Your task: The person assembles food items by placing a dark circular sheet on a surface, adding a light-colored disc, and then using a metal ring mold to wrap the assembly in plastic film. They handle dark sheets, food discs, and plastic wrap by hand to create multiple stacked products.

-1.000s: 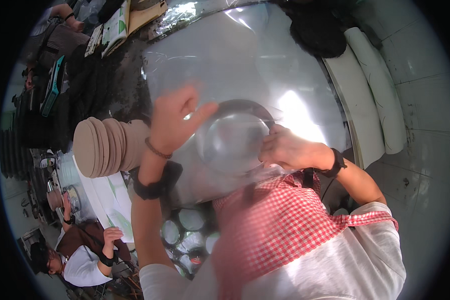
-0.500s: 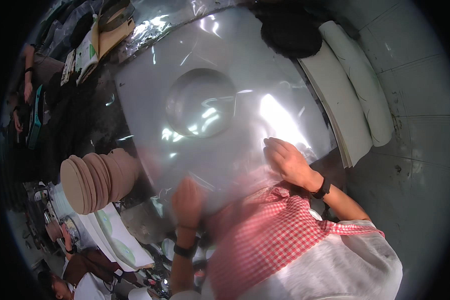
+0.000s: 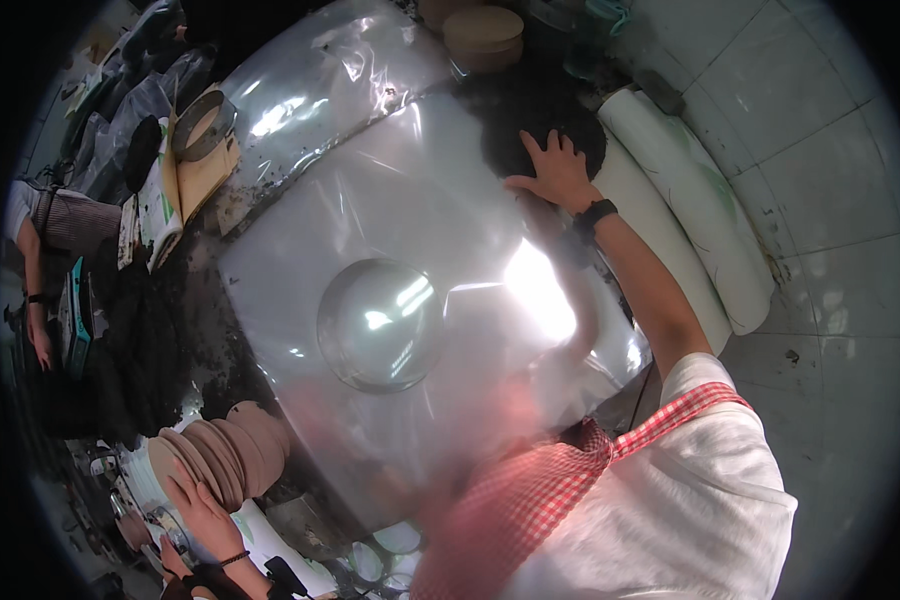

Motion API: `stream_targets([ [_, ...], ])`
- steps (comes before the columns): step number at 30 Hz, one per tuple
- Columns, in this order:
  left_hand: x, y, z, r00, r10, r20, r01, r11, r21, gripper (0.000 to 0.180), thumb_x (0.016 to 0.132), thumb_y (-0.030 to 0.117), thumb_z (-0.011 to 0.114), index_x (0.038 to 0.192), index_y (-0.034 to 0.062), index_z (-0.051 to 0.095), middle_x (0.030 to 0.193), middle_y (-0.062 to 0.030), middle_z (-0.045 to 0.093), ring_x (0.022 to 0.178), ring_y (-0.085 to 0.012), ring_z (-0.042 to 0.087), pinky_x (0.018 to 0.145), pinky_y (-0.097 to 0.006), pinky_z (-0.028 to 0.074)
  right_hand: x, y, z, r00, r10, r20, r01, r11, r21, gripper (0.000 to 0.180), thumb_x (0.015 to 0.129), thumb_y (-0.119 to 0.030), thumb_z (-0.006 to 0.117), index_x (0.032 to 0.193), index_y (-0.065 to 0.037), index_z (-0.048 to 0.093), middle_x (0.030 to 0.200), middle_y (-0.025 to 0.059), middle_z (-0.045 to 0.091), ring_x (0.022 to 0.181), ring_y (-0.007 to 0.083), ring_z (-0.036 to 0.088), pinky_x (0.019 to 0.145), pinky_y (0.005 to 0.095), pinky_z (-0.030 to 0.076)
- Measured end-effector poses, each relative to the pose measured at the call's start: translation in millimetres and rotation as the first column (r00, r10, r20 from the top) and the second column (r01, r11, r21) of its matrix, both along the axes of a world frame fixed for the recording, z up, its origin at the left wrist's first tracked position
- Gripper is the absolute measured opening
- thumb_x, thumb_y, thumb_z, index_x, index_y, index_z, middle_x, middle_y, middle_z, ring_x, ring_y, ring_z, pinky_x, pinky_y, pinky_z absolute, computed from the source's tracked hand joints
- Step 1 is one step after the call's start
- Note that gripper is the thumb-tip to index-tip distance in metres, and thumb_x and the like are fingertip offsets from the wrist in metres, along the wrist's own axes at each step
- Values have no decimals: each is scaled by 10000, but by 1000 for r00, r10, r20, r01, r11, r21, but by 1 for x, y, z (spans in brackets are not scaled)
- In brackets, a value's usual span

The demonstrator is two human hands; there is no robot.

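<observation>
A shiny, clear plastic sheet (image 3: 310, 230) lies in front of me over a pale surface. A round shape (image 3: 380, 325), like a ring or dish, shows through or on it; I cannot tell which. My right hand (image 3: 558, 170) is stretched out to the far right, fingers spread and holding nothing, over the edge of a black, rough-looking round mass (image 3: 505, 150). Down at the left, my left hand (image 3: 208, 515) has its fingers extended against the near end of a stack of brown round discs (image 3: 225, 455), touching or nearly touching them.
White rolled sheets (image 3: 690, 190) lie along the right side. Another glossy plastic sheet (image 3: 340, 60) and more round brown discs (image 3: 483, 38) are at the back. A co-worker's arm (image 3: 32, 270) shows at the left, and another person's hand (image 3: 173, 560) at the lower left.
My right hand has moved from the sheet's near edge to the far right, its fingers spreading. My left hand has moved left from the near edge to the brown discs. The view has shifted.
</observation>
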State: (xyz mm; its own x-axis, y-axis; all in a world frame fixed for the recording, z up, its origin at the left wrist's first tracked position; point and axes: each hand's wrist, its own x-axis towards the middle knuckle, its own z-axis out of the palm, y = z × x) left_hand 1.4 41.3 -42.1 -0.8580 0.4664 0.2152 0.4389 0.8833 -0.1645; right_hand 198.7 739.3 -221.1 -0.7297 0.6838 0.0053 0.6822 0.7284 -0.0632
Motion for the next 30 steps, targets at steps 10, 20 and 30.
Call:
stream_targets([
  [10, 5, -46, 72, 998, 55, -2, -55, 984, -171, 368, 1041, 201, 474, 1335, -9, 545, 1220, -253, 614, 1080, -403, 619, 909, -414, 493, 14, -9, 81, 980, 187, -69, -166, 957, 237, 457, 890, -156, 645, 1342, -158, 576, 1121, 163, 659, 1033, 343, 646, 866, 442, 547],
  [20, 106, 202, -34, 853, -392, -344, 513, 751, 416, 419, 878, -16, 585, 1275, 94, 661, 1327, -211, 594, 1219, -380, 591, 1014, -427, 504, 35, -140, 138, 607, -12, -795, -493, 778, -388, 372, 1009, -198, 611, 1313, 14, 575, 909, -28, 609, 833, 55, 477, 749, 227, 446],
  [30, 87, 235, -120, 860, -489, 143, 260, 663, 702, 584, 866, 172, 557, 1414, -5, 458, 1455, -261, 392, 1306, -407, 431, 1107, -503, 323, 12, -247, 83, 483, 802, -352, -851, 525, 27, 426, 870, -134, 672, 1294, -124, 637, 1410, 177, 521, 1282, 358, 517, 1030, 433, 478],
])
